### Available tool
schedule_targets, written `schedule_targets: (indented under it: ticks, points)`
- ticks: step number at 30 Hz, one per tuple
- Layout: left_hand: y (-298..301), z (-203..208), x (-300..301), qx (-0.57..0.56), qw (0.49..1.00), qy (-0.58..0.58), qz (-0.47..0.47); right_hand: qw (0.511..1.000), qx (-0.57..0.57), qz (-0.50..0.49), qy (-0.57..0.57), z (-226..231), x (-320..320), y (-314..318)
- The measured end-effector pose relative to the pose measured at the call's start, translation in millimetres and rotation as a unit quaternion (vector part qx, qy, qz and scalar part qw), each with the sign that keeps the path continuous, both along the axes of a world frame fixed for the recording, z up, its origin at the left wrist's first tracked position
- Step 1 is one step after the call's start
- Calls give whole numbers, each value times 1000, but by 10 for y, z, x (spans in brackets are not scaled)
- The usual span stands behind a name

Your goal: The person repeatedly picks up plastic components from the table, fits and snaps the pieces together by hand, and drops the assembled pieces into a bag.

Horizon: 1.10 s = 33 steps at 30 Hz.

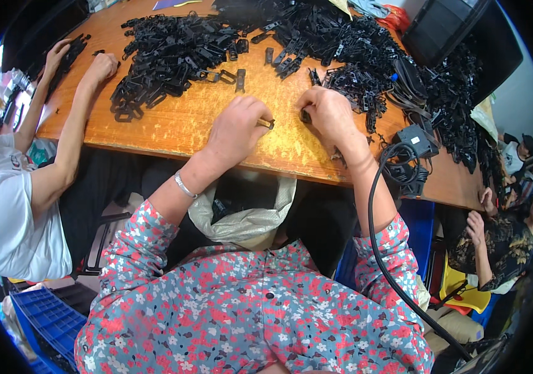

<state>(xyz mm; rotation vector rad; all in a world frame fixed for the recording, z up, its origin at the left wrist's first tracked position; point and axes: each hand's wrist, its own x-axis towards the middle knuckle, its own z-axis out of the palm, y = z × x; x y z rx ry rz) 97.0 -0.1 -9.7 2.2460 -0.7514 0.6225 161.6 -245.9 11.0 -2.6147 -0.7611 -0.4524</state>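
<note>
Markings: we see a pale patch on the boxy black power adapter (417,141) at right, too small to read.

Surface: orange-brown wooden table (176,134), finish worn to yellowish patches in front of us. A heap of small black plastic clips (176,56) sits left of centre; a larger tangled black heap (363,90) runs along the back and right. A few loose pieces lie between.

Grip: our left hand (238,128) pinches a small black plastic clip (267,123) just over the table's near edge area. Our right hand (330,115) is closed on a small dark piece (305,116), well apart from the left one.

Room: white woven sack (235,227), mouth open, below the table edge; blue plastic crate (48,321) lower left. Co-worker in a white shirt (17,218) at left, another in a dark patterned shirt (497,249) at right.

Hard to make out: our fingers cover most of the right-hand piece; sack contents are in shadow; left co-worker is cut off by the fisheye rim.
</note>
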Motion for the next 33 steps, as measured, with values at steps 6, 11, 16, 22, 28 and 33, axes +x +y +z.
schedule_targets:
  ticks: [6, 11, 16, 22, 28, 33]
  points:
    - [-20, 6, 0, 7, 1000, 21, -1, 997, 41, 56, -17, 83, -147, 18]
    - [2, -31, 14, -13, 1000, -9, 26, 993, 108, -53, -16, 48, -199, 70]
    - [26, -28, 12, -14, 999, 26, 26, 988, -22, -140, 65, 14, -183, 97]
    - [34, -25, 34, -17, 998, 59, 17, 992, 26, -112, 49, 62, -214, 216]
    - [36, -28, 35, -36, 996, 81, 7, 995, 90, -9, 42, 87, -391, 504]
    - [25, -43, 33, -49, 994, 95, 11, 997, 76, 16, 0, -5, -372, 613]
